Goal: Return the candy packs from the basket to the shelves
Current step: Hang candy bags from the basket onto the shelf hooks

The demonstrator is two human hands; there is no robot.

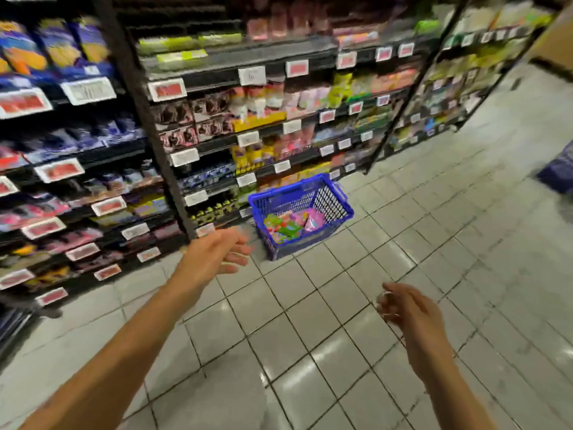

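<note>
A blue plastic basket (333, 200) stands on the tiled floor at the foot of the shelves (217, 144). Inside it lie several bright candy packs (288, 226), pink, green and red. My left hand (217, 252) reaches forward just left of the basket, fingers relaxed and holding nothing. My right hand (409, 308) hovers lower over the floor, to the right of and nearer than the basket, fingers loosely spread and empty. The whole view is motion-blurred.
Black shelving full of snack and candy packs with price tags runs along the left and back. A dark upright post (155, 135) divides the shelf bays. Grey floor tiles (465, 228) stretch to the right. A blue object (558, 172) sits at the right edge.
</note>
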